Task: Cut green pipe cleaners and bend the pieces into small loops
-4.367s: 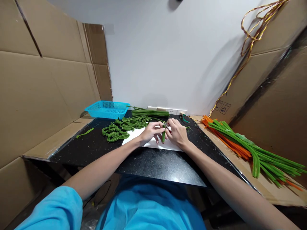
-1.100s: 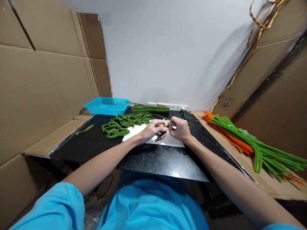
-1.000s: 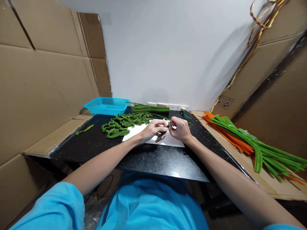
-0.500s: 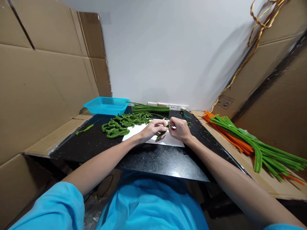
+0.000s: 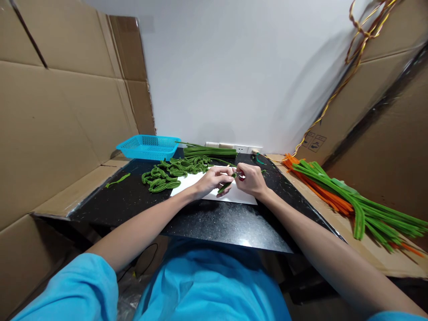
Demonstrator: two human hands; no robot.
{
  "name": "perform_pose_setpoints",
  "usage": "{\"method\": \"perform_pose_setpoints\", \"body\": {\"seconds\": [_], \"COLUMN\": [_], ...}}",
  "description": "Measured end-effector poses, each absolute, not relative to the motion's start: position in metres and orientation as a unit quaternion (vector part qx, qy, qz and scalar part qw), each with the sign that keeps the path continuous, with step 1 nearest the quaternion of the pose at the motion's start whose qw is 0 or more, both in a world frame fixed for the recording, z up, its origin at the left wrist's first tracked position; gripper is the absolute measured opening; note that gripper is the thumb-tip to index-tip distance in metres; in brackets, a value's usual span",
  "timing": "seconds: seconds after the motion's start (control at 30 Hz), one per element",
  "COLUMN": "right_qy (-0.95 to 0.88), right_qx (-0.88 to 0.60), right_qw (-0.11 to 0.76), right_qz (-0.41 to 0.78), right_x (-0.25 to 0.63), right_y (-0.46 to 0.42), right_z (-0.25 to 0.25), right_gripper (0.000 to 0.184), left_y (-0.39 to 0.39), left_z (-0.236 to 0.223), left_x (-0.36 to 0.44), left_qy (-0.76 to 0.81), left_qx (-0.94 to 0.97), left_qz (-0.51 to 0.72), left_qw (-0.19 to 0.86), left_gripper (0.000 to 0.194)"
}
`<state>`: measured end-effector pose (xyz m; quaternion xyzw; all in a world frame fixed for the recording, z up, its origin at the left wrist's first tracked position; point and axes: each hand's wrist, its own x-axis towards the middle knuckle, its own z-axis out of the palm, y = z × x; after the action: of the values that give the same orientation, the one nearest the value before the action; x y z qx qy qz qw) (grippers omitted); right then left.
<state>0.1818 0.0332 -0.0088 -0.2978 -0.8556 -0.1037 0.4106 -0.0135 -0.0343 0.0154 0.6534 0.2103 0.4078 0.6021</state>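
Over a white sheet on the black table, my left hand and my right hand meet. Both are closed on a folded green pipe cleaner that slants down toward the left between them. My right fingers pinch its upper end, my left fingers wrap its lower part. Just left of the sheet lies a heap of bent green pipe cleaner pieces. A bundle of straight green pipe cleaners lies behind my hands near the wall.
A blue plastic basket stands at the table's back left. Long green and orange pipe cleaners lie on cardboard to the right. Cardboard walls rise on both sides. One loose green piece lies at the left edge.
The pipe cleaner stood nearly upright between my hands 4.4 s ago; now it slants left. Over the last second my hands have barely moved.
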Motion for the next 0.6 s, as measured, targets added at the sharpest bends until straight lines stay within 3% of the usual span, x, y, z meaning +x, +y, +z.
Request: {"method": "perform_pose_setpoints", "body": {"seconds": [0.6], "right_qy": [-0.828], "right_qx": [-0.327], "right_qw": [0.430], "right_qz": [-0.150], "right_x": [0.1799], "right_y": [0.0307], "right_z": [-0.0085], "right_gripper": [0.015], "left_y": [-0.0308], "left_z": [0.0123], "left_x": [-0.0124], "left_qy": [0.194], "left_qx": [0.619], "left_qz": [0.426], "left_qw": [0.631], "left_gripper": [0.025]}}
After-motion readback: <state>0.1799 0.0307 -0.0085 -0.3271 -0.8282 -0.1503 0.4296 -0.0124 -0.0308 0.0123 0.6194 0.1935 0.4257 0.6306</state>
